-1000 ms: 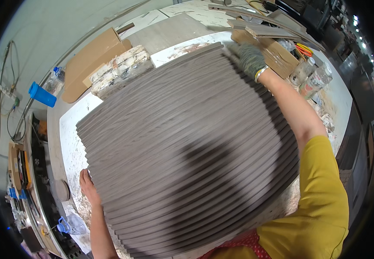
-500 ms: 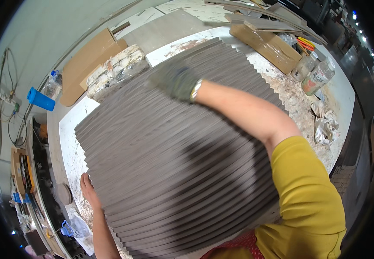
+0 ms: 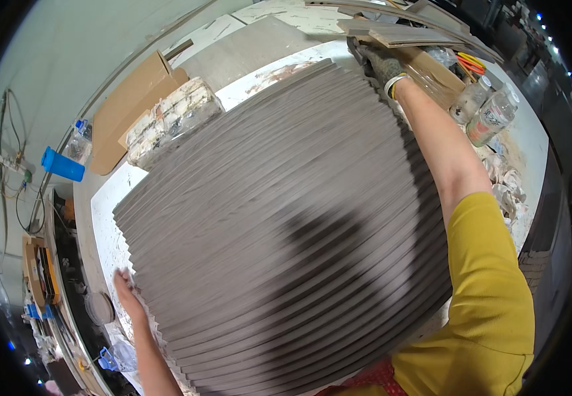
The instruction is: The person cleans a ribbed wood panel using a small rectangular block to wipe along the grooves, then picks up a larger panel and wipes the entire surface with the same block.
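Many long grey wood-grain strips (image 3: 253,198) lie side by side, their ends making a stepped edge at left and right. My right hand (image 3: 383,65), in a dark grey-green work glove, reaches to the far right corner of the strips, beside the cardboard box. A dark patch lies at its fingertips; whether the fingers close on anything is unclear. My left hand (image 3: 128,295) is bare, slightly blurred, with fingers stretched out along the left ends of the strips. It holds nothing that I can see.
The strips lie on a white, stained table (image 3: 104,198). A plastic-wrapped block (image 3: 173,119), brown cardboard (image 3: 127,105) and a blue cup (image 3: 63,165) are at the far left. At right stand an open cardboard box (image 3: 431,72), clear bottles (image 3: 494,117) and crumpled paper (image 3: 507,185).
My right hand has moved from over the strips, rightward and away, to their far right corner. My left hand has shifted slightly left, a little off the strips' edge.
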Tool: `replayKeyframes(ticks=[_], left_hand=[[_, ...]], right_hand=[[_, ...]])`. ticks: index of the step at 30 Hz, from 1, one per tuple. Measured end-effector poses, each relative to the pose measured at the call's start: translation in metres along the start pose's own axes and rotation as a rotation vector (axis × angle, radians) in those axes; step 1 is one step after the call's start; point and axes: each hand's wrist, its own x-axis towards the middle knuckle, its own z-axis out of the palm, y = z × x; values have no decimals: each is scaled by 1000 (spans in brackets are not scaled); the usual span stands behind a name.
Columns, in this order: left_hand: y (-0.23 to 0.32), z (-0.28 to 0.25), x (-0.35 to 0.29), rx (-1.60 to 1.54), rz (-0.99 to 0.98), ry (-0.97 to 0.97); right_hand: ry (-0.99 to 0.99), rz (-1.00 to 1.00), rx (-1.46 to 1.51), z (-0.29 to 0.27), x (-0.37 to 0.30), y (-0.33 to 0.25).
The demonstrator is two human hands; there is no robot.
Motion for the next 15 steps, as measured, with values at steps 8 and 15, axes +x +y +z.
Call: replayKeyframes(ticks=[8, 15], left_hand=[[102, 58, 84, -507, -97, -174], [115, 82, 95, -190, -144, -280]], right_hand=[[-206, 330, 372, 34, 28, 0], [-339, 239, 331, 25, -15, -34]])
